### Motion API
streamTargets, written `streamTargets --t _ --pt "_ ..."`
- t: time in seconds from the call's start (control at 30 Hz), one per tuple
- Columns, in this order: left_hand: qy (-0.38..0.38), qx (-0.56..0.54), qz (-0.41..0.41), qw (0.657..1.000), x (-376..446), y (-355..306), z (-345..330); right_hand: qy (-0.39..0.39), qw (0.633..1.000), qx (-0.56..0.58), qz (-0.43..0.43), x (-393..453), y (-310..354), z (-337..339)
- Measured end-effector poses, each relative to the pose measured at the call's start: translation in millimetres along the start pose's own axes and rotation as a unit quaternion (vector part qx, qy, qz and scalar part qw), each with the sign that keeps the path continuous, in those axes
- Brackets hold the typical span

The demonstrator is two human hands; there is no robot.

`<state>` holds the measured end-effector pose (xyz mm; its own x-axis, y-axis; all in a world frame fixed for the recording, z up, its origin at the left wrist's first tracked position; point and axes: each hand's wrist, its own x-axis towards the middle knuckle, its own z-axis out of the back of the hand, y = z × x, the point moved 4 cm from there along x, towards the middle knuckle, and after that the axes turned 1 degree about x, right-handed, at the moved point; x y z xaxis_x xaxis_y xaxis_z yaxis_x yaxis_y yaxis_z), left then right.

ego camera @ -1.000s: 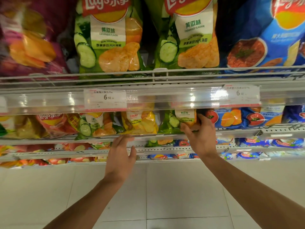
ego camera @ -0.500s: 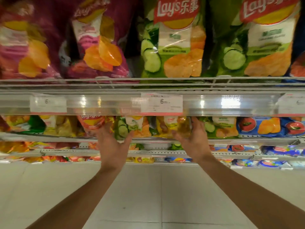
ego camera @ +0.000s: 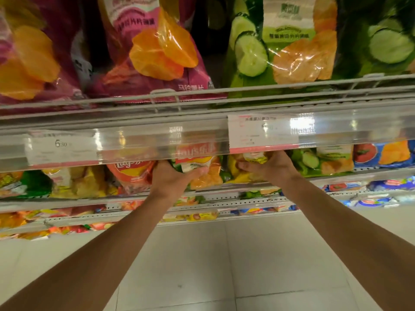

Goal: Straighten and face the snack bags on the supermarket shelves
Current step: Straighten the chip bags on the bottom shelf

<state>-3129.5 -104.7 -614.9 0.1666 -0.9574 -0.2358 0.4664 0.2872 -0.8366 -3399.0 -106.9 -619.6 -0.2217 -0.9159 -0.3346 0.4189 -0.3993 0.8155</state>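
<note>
From the head camera we look down our own bare arms at a supermarket shelf unit, and we take the clear plastic price rail point(ego camera: 157, 140) across the middle as our landmark. Just below that rail, our left hand point(ego camera: 171, 178) reaches into the second shelf; its grip is closed on a green cucumber-flavour crisp bag with orange crisps printed on it point(ego camera: 203, 170), the thumb lying across the bag's front and the fingers hidden behind it. Right of that bag, still just under the rail, our right hand point(ego camera: 270, 168) has its grip curled round the upper part of a yellow crisp bag with a pale label point(ego camera: 251, 163), fingertips pressed into the foil. The two hands are near each other but apart, with the green bag's orange side between them.

Left of our left hand, below the rail, sits a red-orange crisp bag with a yellow logo disc point(ego camera: 131, 173), tilted. Further right under the rail stand another green cucumber bag point(ego camera: 323, 160) and a blue tomato-picture bag point(ego camera: 381, 153).

Above the rail, behind a grey wire front guard point(ego camera: 202, 95), stand large magenta crisp bags point(ego camera: 155, 52) and large green cucumber bags point(ego camera: 285, 48). White price labels point(ego camera: 262, 131) sit inside the rail. Below everything lies pale tiled floor point(ego camera: 224, 265)
</note>
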Motion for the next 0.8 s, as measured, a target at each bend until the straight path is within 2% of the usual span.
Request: streamTargets --t 0.13,0.37,0.7,0.8 --pt "0.004 0.006 0.042 0.999 2 -1 8 -0.063 0.998 -0.01 -0.017 -10 3 -1" --pt "0.014 -0.019 0.068 0.997 -11 -11 21 -0.1 0.993 -0.052 0.047 -35 17 4" --pt "0.0 -0.03 0.098 0.995 -25 -32 -7 -0.108 0.993 -0.026 0.026 -80 -18 76" --pt "-0.008 -0.034 0.083 0.996 -27 -46 -29 -0.123 0.992 -0.011 0.026 -91 -32 102"
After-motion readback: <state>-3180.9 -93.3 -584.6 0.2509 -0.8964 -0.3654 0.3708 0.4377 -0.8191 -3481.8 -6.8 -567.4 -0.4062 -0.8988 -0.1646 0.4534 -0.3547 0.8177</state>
